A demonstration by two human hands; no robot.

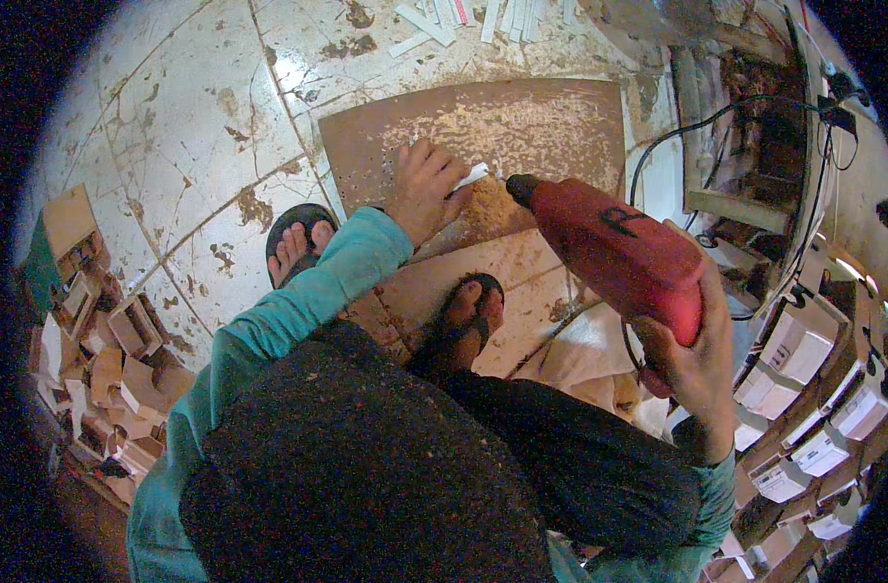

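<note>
My right hand (695,364) is wrapped round the handle of a red power drill (624,243). The drill's black chuck (522,188) points left, toward a small white strip (474,176). My left hand (428,187) grips that strip low over a brown board (366,146), with the strip's end poking out past the fingers. A mound of tan shavings (491,210) lies on the board under the chuck. The bit itself is too small to make out. Small dark holes dot the board beside my left hand.
Several white strips (507,19) lie on the stained tile floor (172,146) beyond the board. Black cables (716,115) hang by a wooden frame at right. Stacked white boxes (799,340) stand at right, opened cartons (123,379) at left. My sandalled feet (301,243) flank the board's near edge.
</note>
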